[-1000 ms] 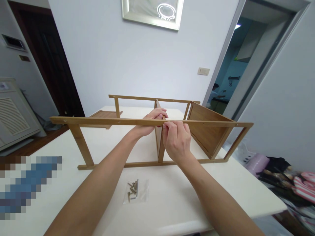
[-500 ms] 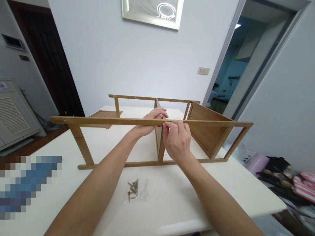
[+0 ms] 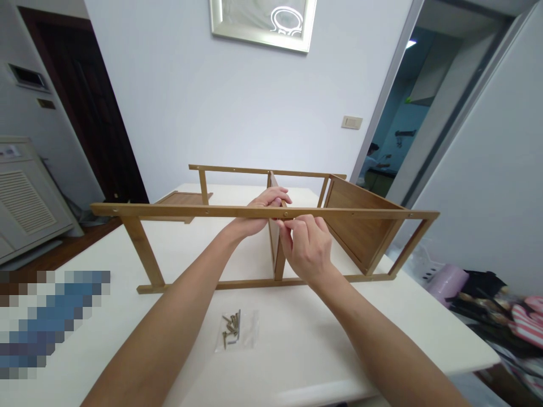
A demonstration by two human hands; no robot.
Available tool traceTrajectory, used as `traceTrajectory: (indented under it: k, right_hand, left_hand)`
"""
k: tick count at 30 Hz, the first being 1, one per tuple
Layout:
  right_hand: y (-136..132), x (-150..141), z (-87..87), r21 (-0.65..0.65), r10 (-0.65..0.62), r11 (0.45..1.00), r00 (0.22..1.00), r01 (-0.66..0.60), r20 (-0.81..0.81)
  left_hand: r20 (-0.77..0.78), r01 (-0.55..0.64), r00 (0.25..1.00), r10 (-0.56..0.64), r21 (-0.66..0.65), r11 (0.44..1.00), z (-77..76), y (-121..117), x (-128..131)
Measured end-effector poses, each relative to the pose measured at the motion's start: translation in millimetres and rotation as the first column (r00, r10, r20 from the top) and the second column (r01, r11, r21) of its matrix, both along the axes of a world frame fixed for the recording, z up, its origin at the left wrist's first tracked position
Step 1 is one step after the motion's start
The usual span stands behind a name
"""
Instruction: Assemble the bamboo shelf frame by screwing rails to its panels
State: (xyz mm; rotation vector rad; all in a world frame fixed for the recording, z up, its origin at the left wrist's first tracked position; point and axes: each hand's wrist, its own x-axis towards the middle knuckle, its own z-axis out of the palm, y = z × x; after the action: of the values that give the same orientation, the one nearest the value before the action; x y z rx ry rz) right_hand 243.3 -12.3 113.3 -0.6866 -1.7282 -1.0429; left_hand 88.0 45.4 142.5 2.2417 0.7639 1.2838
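Observation:
A wooden rack frame (image 3: 203,211) lies on its side on a white table (image 3: 297,339). My left hand (image 3: 258,213) reaches beneath its near top rail and is closed around the upper end of the middle shelf board (image 3: 279,254). My right hand (image 3: 307,243) is on the near side, just below that rail, with thumb and fingers pinched together. Whatever the pinch may hold is hidden. Just above those fingertips, a round screw head or hole (image 3: 285,214) shows in the rail.
In front of the frame lies a clear plastic bag (image 3: 250,330) with several screws (image 3: 231,325) and a thin metal rod. Another wooden panel (image 3: 182,198) rests at the back left. A slatted shelf panel (image 3: 365,220) stands inside the frame's right part. A person (image 3: 371,161) shows through the doorway.
My right fingertips have come down from the rail's face to just below it, uncovering the round spot at the joint. My left hand keeps its place on the shelf board.

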Motion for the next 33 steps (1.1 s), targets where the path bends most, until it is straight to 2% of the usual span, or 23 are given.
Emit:
traceTrajectory:
  k: [5, 9, 13, 17, 20, 24, 26, 30, 33]
  right_hand:
    - [-8, 12, -27.6, -0.135, 0.108, 0.986, 0.992, -0.098, 0.066]
    - [-8, 27, -59.2, -0.316, 0.152, 0.937, 0.988, -0.151, -0.020]
    - [-4, 31, -77.3, -0.542, 0.090, 0.793, 0.934, -0.278, -0.346]
    - [0, 28, -82.2, -0.671, -0.003, 0.662, 0.893, -0.335, -0.449]
    - [3, 27, -84.9, -0.729, -0.048, 0.596, 0.892, -0.336, -0.450]
    - [9, 29, -89.8, -0.772, -0.087, 0.547, 0.895, -0.324, -0.437]
    - [12, 29, -92.3, -0.790, -0.105, 0.527, 0.898, -0.313, -0.427]
    - [16, 29, -96.5, -0.822, -0.129, 0.491, 0.909, -0.289, -0.396]
    - [17, 28, -98.9, -0.839, -0.134, 0.479, 0.924, -0.257, -0.359]
  left_hand:
    - [0.010, 0.014, 1.000, -0.014, 0.017, 1.000, -0.8, 2, 0]
    - [0.010, 0.033, 0.999, -0.033, 0.016, 0.999, -0.3, 1, -2]
    - [0.004, 0.009, 1.000, -0.008, -0.026, 1.000, -1.7, -1, -4]
    - [0.050, 0.003, 0.999, 0.004, -0.139, 0.990, -8.4, -6, -6]
    - [0.049, -0.056, 0.997, 0.066, -0.188, 0.981, -20.4, -12, -12]
    - [-0.088, -0.283, 0.959, 0.269, -0.243, 0.928, -46.1, -27, -28]
    - [-0.135, -0.371, 0.928, 0.348, -0.223, 0.901, -60.9, -39, -38]
    - [-0.276, -0.366, 0.912, 0.304, -0.211, 0.906, -87.1, -68, -56]
    - [-0.410, -0.304, 0.898, 0.161, -0.313, 0.900, -95.7, -86, -64]
